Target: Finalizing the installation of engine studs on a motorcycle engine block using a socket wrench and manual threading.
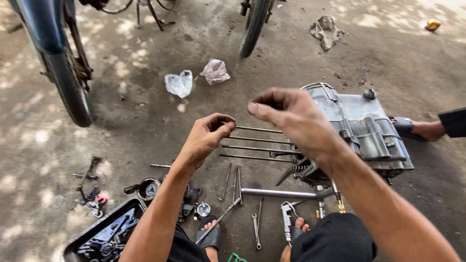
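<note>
- The engine block (pixel 361 128) lies on its side on the dirt floor (pixel 145 121), just in front of the person's knees, and four long studs (pixel 257 143) stick out of it toward the left, almost level and parallel to each other.
- The left hand (pixel 206 138) is at the free ends of the studs. Its fingers (pixel 225 119) are curled and pinched on the tip of the top stud; I cannot tell how firmly they grip.
- The right hand (pixel 291 119) is raised above the studs, close to the camera. Its fingers (pixel 259 104) are bent with thumb and forefinger almost together; I cannot tell if something small is between them.
- In my judgement the studs are stiff, thin steel and light, maybe oily and slippery, so a hold near the tip with the fingertips seems good.
- The engine block looks heavy and hard, with greasy ribs; it would need both hands on its body, not on the studs.
- On the floor near the feet lie wrenches (pixel 256 228), a long steel bar (pixel 276 193) and a black tray (pixel 104 237) with small parts.
- Farther away are two motorcycle wheels (pixel 70 87), two crumpled plastic bags (pixel 179 83) and a rag (pixel 326 31).
- At the right edge another person's foot in a sandal (pixel 417 128) is near the block.
</note>
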